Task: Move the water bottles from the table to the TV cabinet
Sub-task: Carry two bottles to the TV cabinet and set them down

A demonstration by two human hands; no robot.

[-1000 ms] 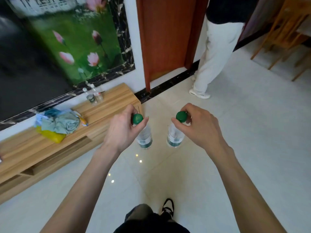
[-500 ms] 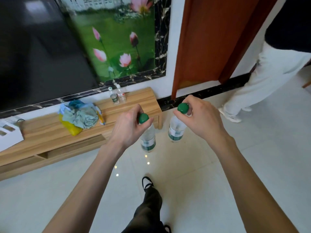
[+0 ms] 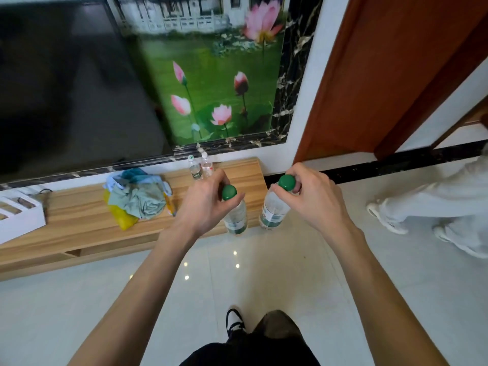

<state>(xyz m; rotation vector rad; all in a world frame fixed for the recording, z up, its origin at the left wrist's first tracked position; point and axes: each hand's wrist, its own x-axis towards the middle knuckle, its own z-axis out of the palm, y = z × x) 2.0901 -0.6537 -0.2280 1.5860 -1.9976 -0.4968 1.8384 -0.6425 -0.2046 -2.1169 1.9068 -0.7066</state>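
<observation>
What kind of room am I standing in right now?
Most likely a home living room: a large TV on the wall above a low wooden TV cabinet, beside a lotus mural and a glossy tiled floor.

Green caps, wood grain, pink lotus

Both held bottles (image 3: 235, 215) (image 3: 273, 210) are clear with green caps and green labels; the TV cabinet (image 3: 79, 220) is light wood-grained; the wall picture (image 3: 211, 83) shows pink lotus on green.

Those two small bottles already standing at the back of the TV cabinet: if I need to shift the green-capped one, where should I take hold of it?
Take the green-capped bottle at its neck just under the cap, coming from above. It stands upright close beside the other small bottle and near the wall, so its sides are probably crowded; the top is free.
</observation>
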